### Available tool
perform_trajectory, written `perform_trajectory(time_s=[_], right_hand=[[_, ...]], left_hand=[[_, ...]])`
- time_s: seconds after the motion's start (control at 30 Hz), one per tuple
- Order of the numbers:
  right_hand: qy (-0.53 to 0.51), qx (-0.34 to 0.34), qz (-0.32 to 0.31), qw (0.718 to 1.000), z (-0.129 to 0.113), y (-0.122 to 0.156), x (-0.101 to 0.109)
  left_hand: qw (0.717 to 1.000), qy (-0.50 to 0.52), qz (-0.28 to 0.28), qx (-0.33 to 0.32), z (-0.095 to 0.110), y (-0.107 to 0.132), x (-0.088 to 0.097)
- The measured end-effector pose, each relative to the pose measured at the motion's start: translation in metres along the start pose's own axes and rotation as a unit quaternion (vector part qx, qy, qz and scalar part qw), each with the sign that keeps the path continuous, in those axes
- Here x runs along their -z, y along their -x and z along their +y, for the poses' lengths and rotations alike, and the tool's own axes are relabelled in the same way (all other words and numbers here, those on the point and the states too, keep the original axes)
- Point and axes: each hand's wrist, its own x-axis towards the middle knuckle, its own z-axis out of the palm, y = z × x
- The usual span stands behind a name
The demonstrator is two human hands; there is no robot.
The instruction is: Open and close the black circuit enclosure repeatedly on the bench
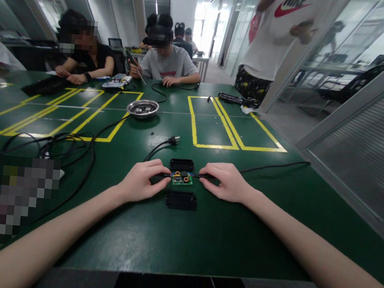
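Observation:
Between my two hands sits a small green circuit board [182, 179] with copper coils and wires at both ends. My left hand [148, 180] pinches the black cable at the board's left end. At the other end, my right hand [224, 181] has its fingers closed on the second black cable [274, 166], which runs off to the right. One black plastic case half [181, 164] lies just beyond the board. The other case half [181, 200] rests nearer to me. A black power plug [173, 140] lies past my left hand, its cord leading back toward that hand.
Coiled black cables [67, 144] lie at the left, by a blurred-out object [8, 199]. A metal bowl [143, 109] with small metal parts stands farther back. Yellow tape [215, 146] marks the green table [156, 244]. Several people sit or stand around the far side.

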Motion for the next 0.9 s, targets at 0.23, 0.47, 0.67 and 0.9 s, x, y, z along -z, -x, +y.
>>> perform_trajectory(time_s=[0.23, 0.47, 0.67, 0.9], right_hand=[[0.049, 0.110, 0.076, 0.990, -0.020, 0.000, 0.009], [0.063, 0.121, 0.013, 0.991, -0.022, 0.002, 0.007], [0.061, 0.118, -0.017, 0.991, -0.023, 0.004, 0.003], [0.069, 0.100, -0.064, 0.991, -0.023, 0.005, 0.001]], left_hand=[[0.991, -0.034, 0.028, -0.125, 0.003, 0.005, 0.006], [0.990, -0.024, -0.063, -0.122, 0.002, 0.007, 0.005], [0.988, 0.002, -0.111, -0.111, 0.010, 0.003, 0.009], [0.985, 0.041, -0.163, -0.049, 0.009, 0.004, 0.005]])
